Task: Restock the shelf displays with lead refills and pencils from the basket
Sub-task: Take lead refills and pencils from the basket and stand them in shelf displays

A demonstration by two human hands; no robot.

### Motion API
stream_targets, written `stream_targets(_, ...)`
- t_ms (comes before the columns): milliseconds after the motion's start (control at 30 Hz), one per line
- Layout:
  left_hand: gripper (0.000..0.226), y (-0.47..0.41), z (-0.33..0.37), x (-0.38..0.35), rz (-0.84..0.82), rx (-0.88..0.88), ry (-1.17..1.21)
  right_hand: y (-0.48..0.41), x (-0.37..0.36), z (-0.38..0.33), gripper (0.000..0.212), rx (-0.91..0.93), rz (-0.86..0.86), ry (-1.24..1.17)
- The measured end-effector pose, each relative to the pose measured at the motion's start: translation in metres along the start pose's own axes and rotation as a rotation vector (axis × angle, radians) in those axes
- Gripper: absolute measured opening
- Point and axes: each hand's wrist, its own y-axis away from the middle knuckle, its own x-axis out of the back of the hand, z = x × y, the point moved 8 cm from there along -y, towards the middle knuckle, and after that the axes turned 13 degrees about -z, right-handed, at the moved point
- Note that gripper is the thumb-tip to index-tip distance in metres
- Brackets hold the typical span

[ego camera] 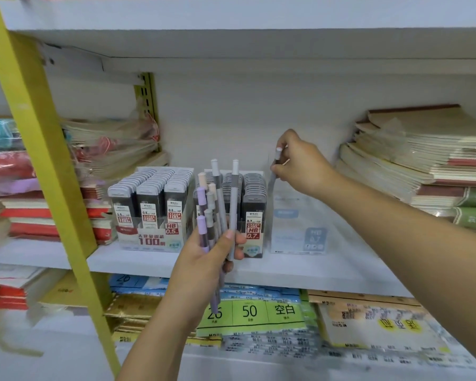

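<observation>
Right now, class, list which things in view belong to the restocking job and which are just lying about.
Job: left hand, bundle of pencils, right hand, single pencil, clear display box, 0.5 lead refill display, 0.7 lead refill display.
Lying about: notebook stacks, yellow post, paper packs on the lower shelf.

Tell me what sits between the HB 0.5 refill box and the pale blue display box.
Head view: the HB 0.7 refill box, partly covered by the pencil bunch held in the left hand.
</observation>
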Motion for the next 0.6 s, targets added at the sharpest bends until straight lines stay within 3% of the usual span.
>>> stream_targets(300, 0.027, 0.001, 0.006, -0.003, 0.008, -0.003, 0.017, 0.005, -0.001, -0.003, 0.037, 0.062, 0.054, 0.113)
stream_targets(600, 0.025, -0.001, 0.009, -0.008, 0.012, -0.011, 0.016, 0.008, 0.0, -0.005, 0.03, 0.05, 0.011, 0.104)
